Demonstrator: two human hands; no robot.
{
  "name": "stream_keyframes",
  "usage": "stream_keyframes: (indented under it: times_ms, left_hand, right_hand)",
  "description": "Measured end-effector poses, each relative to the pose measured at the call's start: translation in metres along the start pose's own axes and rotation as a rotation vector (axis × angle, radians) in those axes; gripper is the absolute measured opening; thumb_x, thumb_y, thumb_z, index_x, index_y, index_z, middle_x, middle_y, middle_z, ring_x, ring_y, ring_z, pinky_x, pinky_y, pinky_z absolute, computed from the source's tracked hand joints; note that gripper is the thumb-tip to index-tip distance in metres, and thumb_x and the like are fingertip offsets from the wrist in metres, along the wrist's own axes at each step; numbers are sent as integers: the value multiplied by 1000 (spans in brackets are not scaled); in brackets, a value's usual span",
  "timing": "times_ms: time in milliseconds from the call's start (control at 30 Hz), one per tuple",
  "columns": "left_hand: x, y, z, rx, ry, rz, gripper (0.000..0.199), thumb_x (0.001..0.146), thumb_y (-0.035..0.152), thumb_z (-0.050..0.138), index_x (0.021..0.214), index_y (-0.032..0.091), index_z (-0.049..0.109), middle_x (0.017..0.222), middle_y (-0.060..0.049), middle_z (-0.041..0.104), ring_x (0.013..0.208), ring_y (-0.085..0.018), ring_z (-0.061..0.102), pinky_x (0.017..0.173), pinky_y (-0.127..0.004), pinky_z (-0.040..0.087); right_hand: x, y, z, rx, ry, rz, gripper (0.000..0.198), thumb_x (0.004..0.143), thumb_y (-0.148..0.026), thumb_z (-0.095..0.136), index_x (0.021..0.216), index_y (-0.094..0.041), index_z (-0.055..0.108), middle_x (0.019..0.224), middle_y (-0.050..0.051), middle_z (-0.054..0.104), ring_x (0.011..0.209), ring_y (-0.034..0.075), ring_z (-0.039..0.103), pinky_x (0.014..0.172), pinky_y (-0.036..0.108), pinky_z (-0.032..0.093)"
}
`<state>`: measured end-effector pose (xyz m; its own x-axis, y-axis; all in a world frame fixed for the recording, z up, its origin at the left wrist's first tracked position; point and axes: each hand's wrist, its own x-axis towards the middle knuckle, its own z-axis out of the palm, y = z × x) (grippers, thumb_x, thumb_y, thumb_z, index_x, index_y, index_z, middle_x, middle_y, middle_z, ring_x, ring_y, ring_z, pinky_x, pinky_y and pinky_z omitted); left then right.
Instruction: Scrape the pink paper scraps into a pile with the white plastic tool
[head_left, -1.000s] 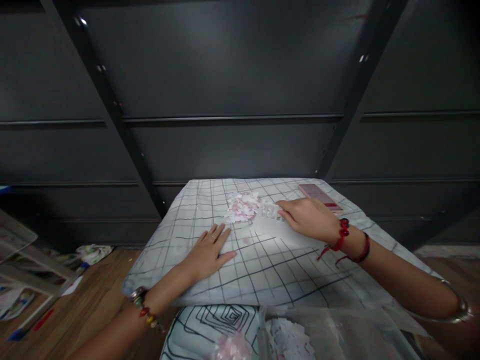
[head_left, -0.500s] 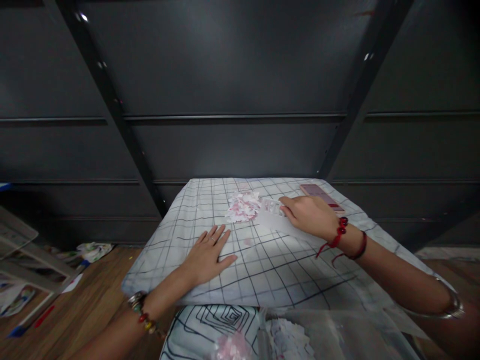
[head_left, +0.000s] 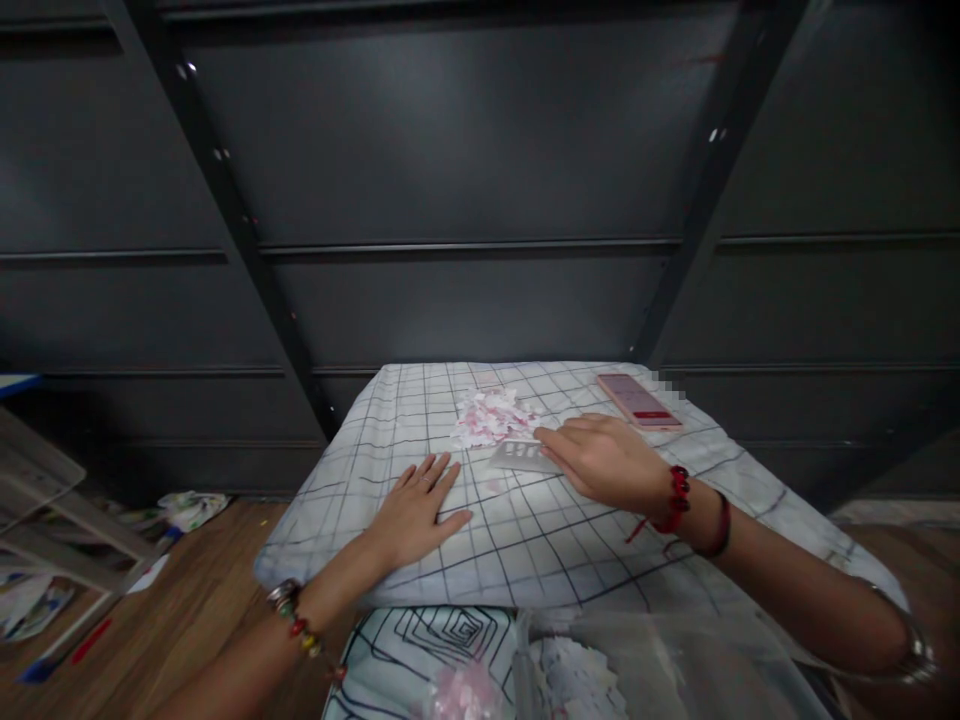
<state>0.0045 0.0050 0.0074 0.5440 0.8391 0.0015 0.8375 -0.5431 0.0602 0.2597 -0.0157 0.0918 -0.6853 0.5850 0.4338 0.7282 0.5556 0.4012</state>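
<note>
My left hand (head_left: 420,510) lies flat on the checked cloth (head_left: 517,540), fingers spread and nothing in it. My right hand (head_left: 600,455) grips a flat white plastic piece with a row of slots (head_left: 523,456); its far end is hidden under my fingers. The piece sits low over the cloth, along the near side of a heap of white and pink paper scraps (head_left: 495,415). I cannot tell whether it touches the scraps.
A pink phone (head_left: 637,400) lies at the table's back right. Below the front edge are a clear plastic box (head_left: 705,660), more paper pieces (head_left: 577,680) and a pink plastic bundle (head_left: 465,690). A dark panelled wall (head_left: 465,150) rises behind; a shelf frame (head_left: 60,500) stands left.
My right hand has drawn the white plastic piece nearer to me and turned it, from the heap's right side to its near side. My left hand stays in place.
</note>
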Motion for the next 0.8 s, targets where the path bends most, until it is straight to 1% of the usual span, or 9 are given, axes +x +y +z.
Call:
stream_keyframes:
  times_ms: [67, 167, 233, 300, 400, 533, 667, 800]
  left_hand:
    - [0, -1, -1, 10, -8, 9, 70, 87, 60, 28, 139, 13, 25, 145, -11, 16, 133, -27, 12, 106, -44, 15]
    - [-4, -5, -2, 1, -29, 60, 73, 86, 62, 31, 140, 14, 23, 146, -12, 12, 133, -28, 10, 105, -44, 16]
    - [-10, -10, -2, -12, -43, 94, 78, 84, 64, 33, 141, 13, 20, 146, -13, 7, 133, -30, 8, 105, -44, 17]
    - [-19, -17, -3, -13, -64, 100, 82, 82, 67, 33, 142, 14, 17, 146, -13, 4, 133, -31, 6, 105, -46, 16]
    - [-31, -25, -6, 4, -108, 89, 84, 81, 70, 30, 142, 15, 14, 146, -13, 4, 133, -31, 5, 105, -47, 14]
    - [-40, -29, -8, 23, -107, 88, 85, 81, 70, 31, 142, 14, 14, 146, -12, 7, 133, -31, 8, 106, -45, 15]
    - [-41, -29, -3, 34, -85, 88, 84, 81, 69, 32, 142, 15, 15, 146, -12, 9, 133, -31, 9, 105, -46, 15]
    - [-41, -30, 0, 23, -57, 87, 83, 80, 70, 33, 142, 17, 16, 147, -10, 10, 132, -31, 11, 105, -46, 16]
  right_hand:
    - [2, -6, 3, 6, 13, -35, 20, 84, -17, 41, 82, -14, 60, 59, 3, 61, 57, 14, 53, 57, 27, 31]
    - [-4, -12, 3, 61, 19, -71, 19, 83, -16, 41, 78, -15, 59, 58, 2, 59, 55, 13, 51, 56, 27, 30]
    - [-9, -14, 1, 105, 26, -89, 21, 84, -17, 40, 77, -16, 59, 58, 1, 58, 55, 12, 50, 56, 26, 31]
    - [-13, -14, -2, 116, 54, -83, 21, 85, -19, 39, 79, -16, 59, 58, 1, 58, 55, 12, 49, 57, 26, 31]
    - [-15, -12, -3, 54, 58, -26, 20, 85, -17, 39, 80, -15, 59, 60, 2, 60, 56, 12, 50, 57, 27, 31]
    - [-16, -18, -5, 26, -32, 40, 19, 81, -11, 40, 79, -14, 58, 60, 3, 60, 55, 13, 49, 55, 27, 30]
    - [-19, -39, -15, 78, -13, -1, 18, 77, -7, 41, 80, -15, 56, 60, 1, 59, 53, 12, 48, 56, 26, 31]
    - [-20, -57, -25, 124, 41, -73, 19, 81, -8, 37, 73, -16, 53, 54, -1, 52, 49, 11, 43, 52, 27, 29]
